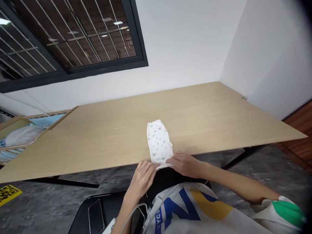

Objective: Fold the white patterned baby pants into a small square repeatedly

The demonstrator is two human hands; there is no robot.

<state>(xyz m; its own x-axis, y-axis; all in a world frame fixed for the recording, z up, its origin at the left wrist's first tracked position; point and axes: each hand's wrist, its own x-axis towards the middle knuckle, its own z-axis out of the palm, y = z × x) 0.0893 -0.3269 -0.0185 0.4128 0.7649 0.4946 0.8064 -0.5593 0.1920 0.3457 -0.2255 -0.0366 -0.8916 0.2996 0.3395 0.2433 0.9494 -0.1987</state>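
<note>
A small white cloth with a faint printed pattern (159,142) lies folded into a long strip on the light wooden table (102,136), its near end hanging over the front edge. My left hand (143,177) pinches that near end from the left, fingers closed on the fabric. My right hand (186,163) grips the same end from the right, fingers curled on the cloth at the table's edge.
The table reaches to a white wall with a dark-framed window (68,39). A wooden box with pale fabric (21,135) stands at the left. A black chair seat carrying a phone (96,216) sits below. A yellow sticker (8,193) marks the grey floor.
</note>
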